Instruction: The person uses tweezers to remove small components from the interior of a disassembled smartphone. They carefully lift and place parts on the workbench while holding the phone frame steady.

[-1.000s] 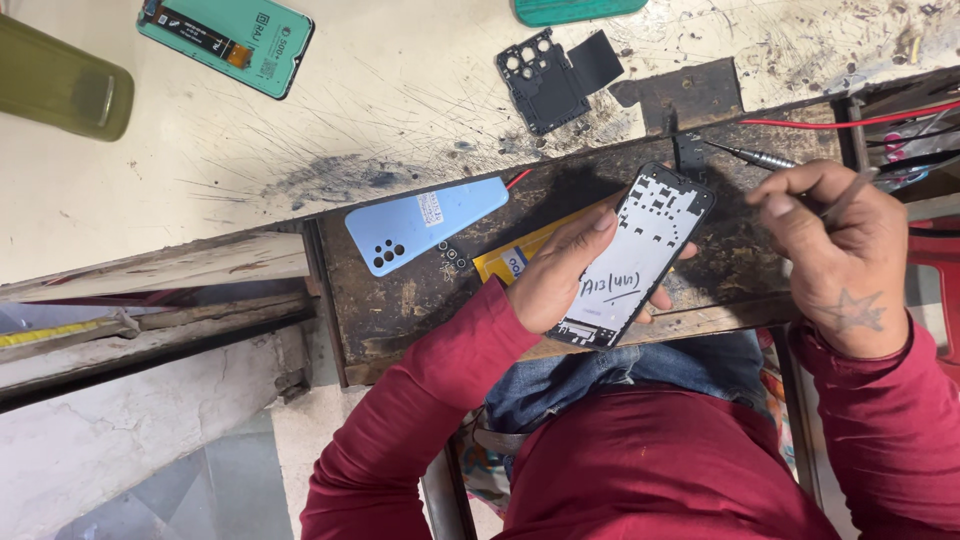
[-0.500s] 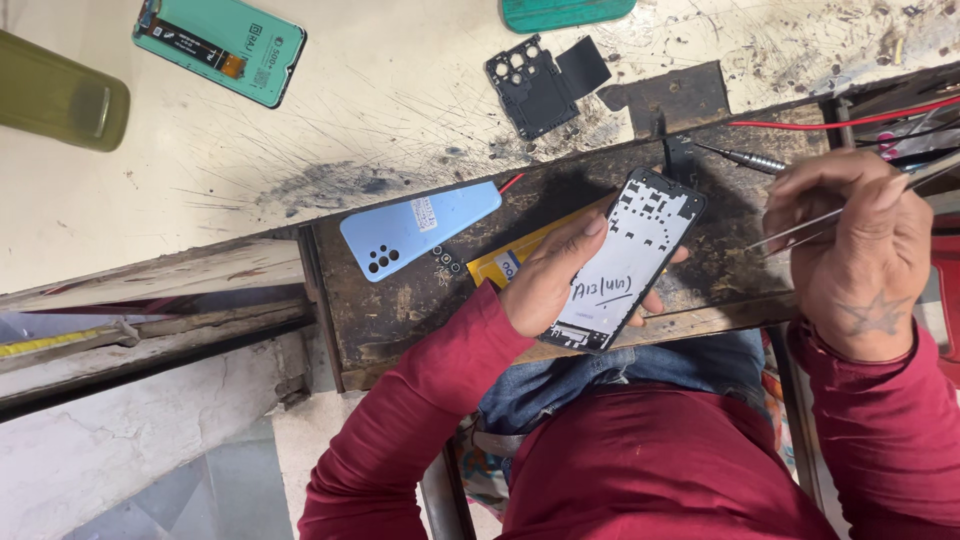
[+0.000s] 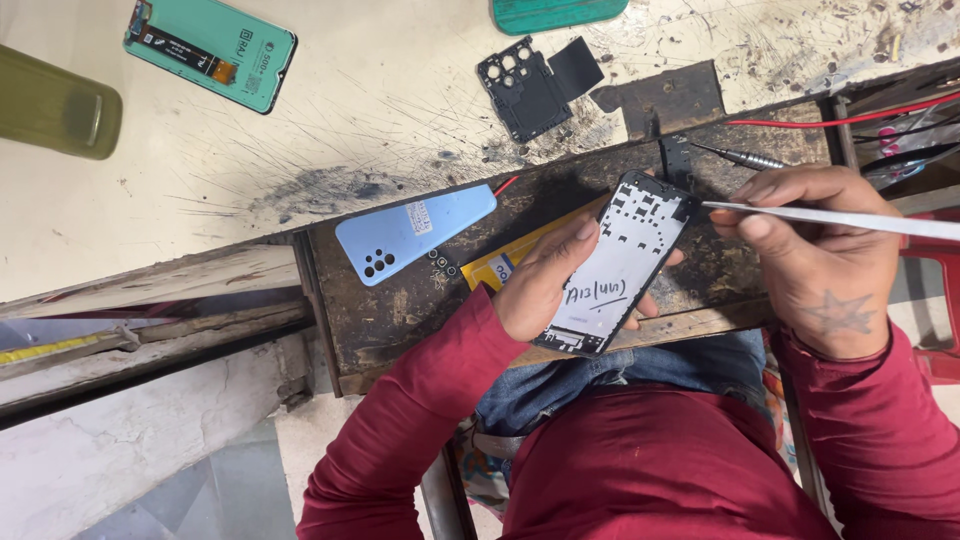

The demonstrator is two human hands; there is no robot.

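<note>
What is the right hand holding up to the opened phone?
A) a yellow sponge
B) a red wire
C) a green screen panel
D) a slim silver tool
D: the right hand pinches a slim silver tool whose tip meets the top corner of the opened phone, which the left hand holds.

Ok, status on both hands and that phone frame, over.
Left hand grips phone frame over the dark wooden bench. Right hand holds tweezers, tip at the frame's top corner. Blue back cover lies alongside, clear.

You have one view only, from your head, looking steeply down and close over your red-sleeved arms onto the scarred dark wooden bench (image 3: 400, 310) and pale worktop (image 3: 380, 110).
</note>
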